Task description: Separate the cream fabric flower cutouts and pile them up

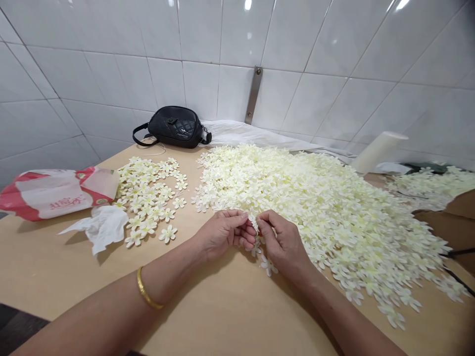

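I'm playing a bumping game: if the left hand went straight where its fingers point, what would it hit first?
Past the pale flower between the hands, the left hand would probably bump the right hand first. One picture can't show exactly how their depths line up.

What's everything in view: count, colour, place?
Flower heap: many, pale yellow, centre-right
Loose flowers: many, pale yellow, left
Table: one, tan, beneath
Bag: one, black, back left
Packet: one, red-white, far left
Tissue: one, white, beside packet
Sheeting: count unclear, white, along wall
Roll: one, white, back right
Bracket: one, grey, wall
Tiles: many, white, wall
Carton-like piece: one, brown, right edge
Flower piece: one, white, in fingertips
Bracelet: one, gold, left wrist
Left hand: one, bare, centre
Right hand: one, bare, centre
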### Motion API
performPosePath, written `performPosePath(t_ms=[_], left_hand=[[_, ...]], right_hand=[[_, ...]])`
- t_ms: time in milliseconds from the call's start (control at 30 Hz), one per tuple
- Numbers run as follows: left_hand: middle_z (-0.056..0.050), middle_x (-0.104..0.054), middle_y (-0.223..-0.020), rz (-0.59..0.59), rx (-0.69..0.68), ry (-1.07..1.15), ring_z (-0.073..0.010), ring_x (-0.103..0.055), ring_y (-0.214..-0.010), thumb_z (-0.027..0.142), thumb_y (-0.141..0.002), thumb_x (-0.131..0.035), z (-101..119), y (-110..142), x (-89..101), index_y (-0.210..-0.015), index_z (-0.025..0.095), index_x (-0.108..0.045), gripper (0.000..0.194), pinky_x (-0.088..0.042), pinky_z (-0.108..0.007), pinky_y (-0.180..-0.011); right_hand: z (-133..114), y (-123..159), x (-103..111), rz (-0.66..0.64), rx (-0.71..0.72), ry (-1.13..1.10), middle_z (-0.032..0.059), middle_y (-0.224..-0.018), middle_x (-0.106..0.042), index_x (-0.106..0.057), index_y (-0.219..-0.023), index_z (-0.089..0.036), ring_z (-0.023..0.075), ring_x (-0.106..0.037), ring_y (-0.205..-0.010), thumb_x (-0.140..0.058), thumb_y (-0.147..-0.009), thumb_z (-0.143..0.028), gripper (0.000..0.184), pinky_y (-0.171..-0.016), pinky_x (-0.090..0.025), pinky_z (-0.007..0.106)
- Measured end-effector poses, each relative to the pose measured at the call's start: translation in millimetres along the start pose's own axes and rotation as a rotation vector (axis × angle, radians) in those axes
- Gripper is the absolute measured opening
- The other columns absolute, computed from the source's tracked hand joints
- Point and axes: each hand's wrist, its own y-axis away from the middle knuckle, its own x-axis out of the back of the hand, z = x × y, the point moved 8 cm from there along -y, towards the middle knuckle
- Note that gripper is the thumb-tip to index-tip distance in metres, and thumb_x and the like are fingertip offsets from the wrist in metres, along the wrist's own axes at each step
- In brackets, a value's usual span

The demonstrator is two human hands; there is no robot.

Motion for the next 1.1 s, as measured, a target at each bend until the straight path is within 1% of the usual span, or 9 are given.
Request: performPosePath(t_ms=[100,267,333,533,700,833,900,967,1100], left_hand=[[-0.006,-0.060,-0.060,0.014,-0.011,-0.021,-0.0112,-0.056,-0.050,0.021,-0.071,-0.058,1,1,-0.4,-0.065,0.010,-0.054,0.013,-0.047,-0.025,-0.053],[-0.005,-0.059,-0.058,0.093,-0.029,-0.146,-0.0107,-0.055,-0.048,0.019,-0.070,-0.058,0,2,4.0,-0.064,0.011,-0.054,0.011,-0.046,-0.026,-0.053],[-0.004,-0.059,-0.059,0.104,-0.034,-0.168,-0.0102,-0.055,-0.048,0.020,-0.069,-0.059,0,3,4.4,-0.064,0.011,-0.054,0.012,-0.046,-0.025,-0.053],[-0.003,-0.058,-0.056,0.142,-0.060,-0.217,-0.0092,-0.053,-0.045,0.023,-0.065,-0.063,3,5,3.9,-0.061,0.012,-0.053,0.015,-0.045,-0.024,-0.049],[-0.002,-0.057,-0.053,0.176,-0.064,-0.237,-0.0099,-0.052,-0.046,0.023,-0.064,-0.063,4,6,6.1,-0.060,0.013,-0.053,0.014,-0.046,-0.026,-0.051],[-0.001,-0.054,-0.050,0.172,-0.053,-0.214,-0.0098,-0.050,-0.045,0.020,-0.063,-0.062,2,6,6.3,-0.059,0.013,-0.052,0.012,-0.046,-0.029,-0.052],[-0.001,-0.055,-0.052,0.168,-0.057,-0.224,-0.0100,-0.050,-0.045,0.020,-0.063,-0.061,2,6,5.3,-0.059,0.013,-0.052,0.012,-0.045,-0.028,-0.051],[-0.002,-0.056,-0.054,0.160,-0.057,-0.214,-0.0099,-0.051,-0.045,0.020,-0.064,-0.060,2,6,4.0,-0.059,0.013,-0.052,0.012,-0.044,-0.027,-0.051],[-0.002,-0.056,-0.053,0.203,-0.065,-0.166,-0.0094,-0.051,-0.045,0.018,-0.062,-0.061,7,6,8.2,-0.058,0.014,-0.051,0.012,-0.042,-0.024,-0.050]], right_hand=[[3,1,0,-0.004,-0.008,0.004,-0.0029,-0.058,-0.045,-0.047,-0.069,-0.017,0.0095,-0.041,-0.052,-0.038,-0.085,-0.024,0.019,-0.051,-0.033,0.022],[4,1,-1,-0.004,0.001,0.015,-0.0030,-0.057,-0.046,-0.047,-0.070,-0.017,0.0094,-0.041,-0.051,-0.039,-0.085,-0.023,0.018,-0.050,-0.033,0.022],[2,0,-1,-0.004,0.003,0.013,-0.0028,-0.058,-0.047,-0.049,-0.071,-0.017,0.0093,-0.042,-0.051,-0.039,-0.084,-0.022,0.017,-0.050,-0.033,0.022],[0,-1,4,0.069,-0.015,-0.008,-0.0013,-0.065,-0.053,-0.052,-0.074,-0.017,0.0100,-0.048,-0.058,-0.045,-0.082,-0.020,0.011,-0.055,-0.037,0.022],[0,1,0,-0.007,-0.049,-0.061,0.0003,-0.066,-0.055,-0.055,-0.078,-0.017,0.0114,-0.049,-0.060,-0.042,-0.084,-0.023,0.016,-0.057,-0.038,0.023],[-3,2,-2,-0.042,-0.045,-0.102,0.0018,-0.072,-0.058,-0.057,-0.079,-0.017,0.0131,-0.052,-0.067,-0.047,-0.082,-0.025,0.014,-0.062,-0.040,0.024],[1,2,0,-0.023,-0.091,-0.110,0.0007,-0.067,-0.057,-0.057,-0.075,-0.017,0.0124,-0.051,-0.063,-0.047,-0.081,-0.025,0.014,-0.059,-0.039,0.023],[8,3,1,-0.006,-0.174,-0.162,-0.0004,-0.063,-0.054,-0.056,-0.071,-0.017,0.0115,-0.049,-0.058,-0.046,-0.082,-0.026,0.017,-0.054,-0.038,0.023],[19,3,5,0.044,-0.339,-0.405,0.0002,-0.062,-0.055,-0.054,-0.069,-0.016,0.0125,-0.053,-0.061,-0.051,-0.079,-0.030,0.017,-0.055,-0.041,0.023]])
